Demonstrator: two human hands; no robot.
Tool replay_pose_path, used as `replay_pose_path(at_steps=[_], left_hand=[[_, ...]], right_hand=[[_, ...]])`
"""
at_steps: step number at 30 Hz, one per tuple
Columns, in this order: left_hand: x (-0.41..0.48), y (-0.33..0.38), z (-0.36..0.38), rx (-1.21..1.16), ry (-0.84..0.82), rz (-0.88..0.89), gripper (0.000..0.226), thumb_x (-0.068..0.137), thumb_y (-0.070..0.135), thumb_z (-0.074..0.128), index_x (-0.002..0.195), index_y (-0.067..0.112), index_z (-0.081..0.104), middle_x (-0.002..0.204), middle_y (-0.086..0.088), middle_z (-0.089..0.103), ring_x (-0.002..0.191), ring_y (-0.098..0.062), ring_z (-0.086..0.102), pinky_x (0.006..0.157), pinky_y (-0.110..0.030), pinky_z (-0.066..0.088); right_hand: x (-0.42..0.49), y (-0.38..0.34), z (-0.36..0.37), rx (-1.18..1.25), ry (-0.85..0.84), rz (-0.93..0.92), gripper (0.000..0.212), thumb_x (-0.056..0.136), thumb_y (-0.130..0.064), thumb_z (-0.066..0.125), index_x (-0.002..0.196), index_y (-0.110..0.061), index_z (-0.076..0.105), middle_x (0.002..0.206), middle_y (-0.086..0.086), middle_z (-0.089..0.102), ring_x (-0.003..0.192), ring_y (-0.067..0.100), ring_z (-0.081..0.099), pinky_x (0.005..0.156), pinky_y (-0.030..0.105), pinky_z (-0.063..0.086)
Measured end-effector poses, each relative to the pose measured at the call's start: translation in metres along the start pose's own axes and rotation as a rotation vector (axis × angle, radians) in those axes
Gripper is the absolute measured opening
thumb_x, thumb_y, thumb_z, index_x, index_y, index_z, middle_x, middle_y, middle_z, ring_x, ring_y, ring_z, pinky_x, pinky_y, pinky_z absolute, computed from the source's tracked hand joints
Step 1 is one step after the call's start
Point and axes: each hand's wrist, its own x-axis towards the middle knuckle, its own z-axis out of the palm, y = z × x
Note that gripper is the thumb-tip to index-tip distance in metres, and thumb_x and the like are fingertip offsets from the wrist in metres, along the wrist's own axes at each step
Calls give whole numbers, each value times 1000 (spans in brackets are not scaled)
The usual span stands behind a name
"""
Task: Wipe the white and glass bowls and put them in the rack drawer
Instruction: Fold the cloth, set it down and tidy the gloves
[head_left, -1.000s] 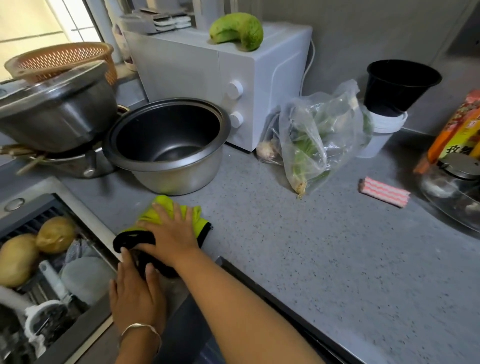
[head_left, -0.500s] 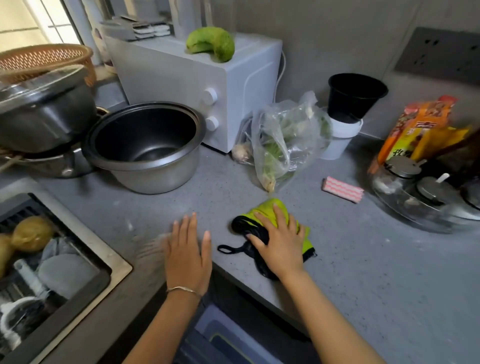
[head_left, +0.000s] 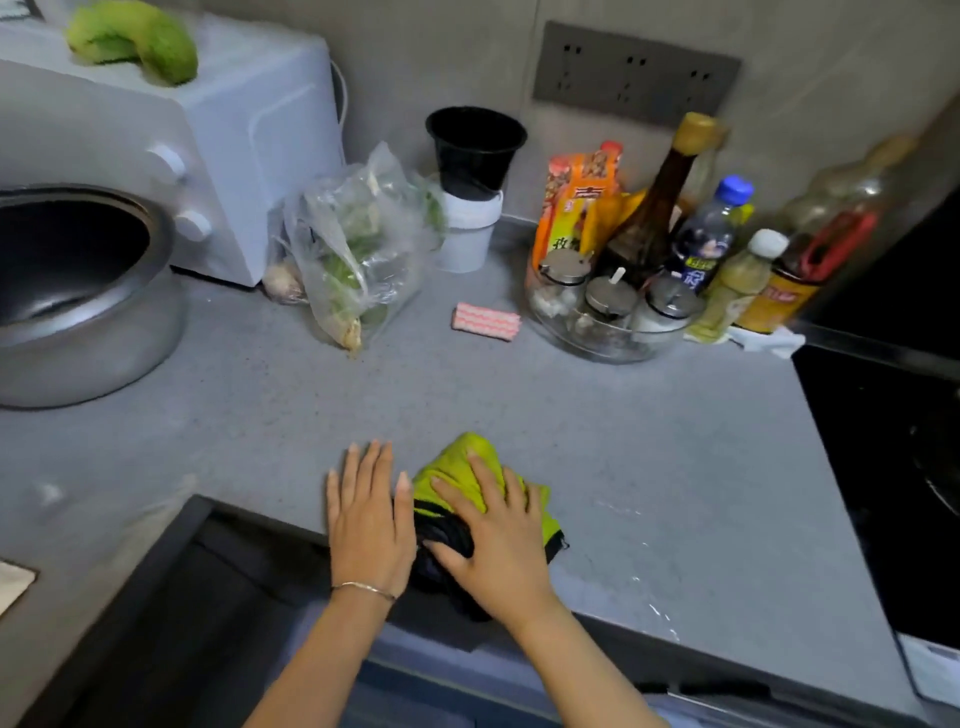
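Now your left hand (head_left: 370, 525) lies flat, fingers together, on the counter (head_left: 649, 457); just right of it your right hand (head_left: 493, 540) presses, fingers spread, the green cloth (head_left: 457, 467) (neither bowl near either hand). Wiping seems unstarted: next, fetch a bowl.

Grey counter (head_left: 649, 426): pot (head_left: 78, 332), veg bag (head_left: 358, 244), cloth (head_left: 462, 467), prob. sponge (head_left: 485, 322).

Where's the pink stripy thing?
Head view: the pink stripy pad lies on the grey counter, between the bag of vegetables at left and the glass dish of jars at right.
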Motion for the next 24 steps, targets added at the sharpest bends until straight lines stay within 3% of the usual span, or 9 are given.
replay_pose_path(at_steps=[5,7,11,15,20,24], left_hand=[[-10,44,25,-13,-40,48,78,93,56,3,143,10,42,149,-8,40,144,-26,25,119,-40,5],[-17,65,39,-2,-94,100,86,91,62,-5,144,11,41,150,-7,39,145,-25,23,120,-38,2],[-33,99,71,56,-194,207,90,91,63,-11,143,13,43,149,-6,40,144,-26,25,118,-37,1],[-41,103,90,134,-217,229,82,96,57,-5,141,11,45,147,-9,43,141,-29,30,118,-39,5],[-43,103,93,123,-164,220,68,96,49,8,143,13,42,148,-6,42,143,-24,27,120,-39,8],[-44,104,92,70,-168,206,70,94,48,7,145,12,39,150,-6,39,143,-24,27,120,-39,9]], right_hand=[[-47,90,-24,-22,-11,92,60,75,-67,51,131,-46,49,150,0,39,121,37,49,98,51,29],[-63,134,-36,-38,1,189,59,77,-68,48,131,-46,51,149,1,41,124,39,48,100,56,33],[-87,232,-65,-76,61,536,64,76,-73,41,131,-44,53,149,4,41,130,43,39,99,63,32],[-86,301,-90,-81,61,900,60,84,-67,48,140,-45,41,158,3,21,139,41,22,111,57,19],[-65,284,-90,-60,55,1023,58,91,-62,41,143,-38,38,156,6,21,133,42,28,111,55,18],[-51,209,-80,-42,19,829,62,90,-65,38,145,-38,33,158,5,16,132,38,29,108,50,20]])
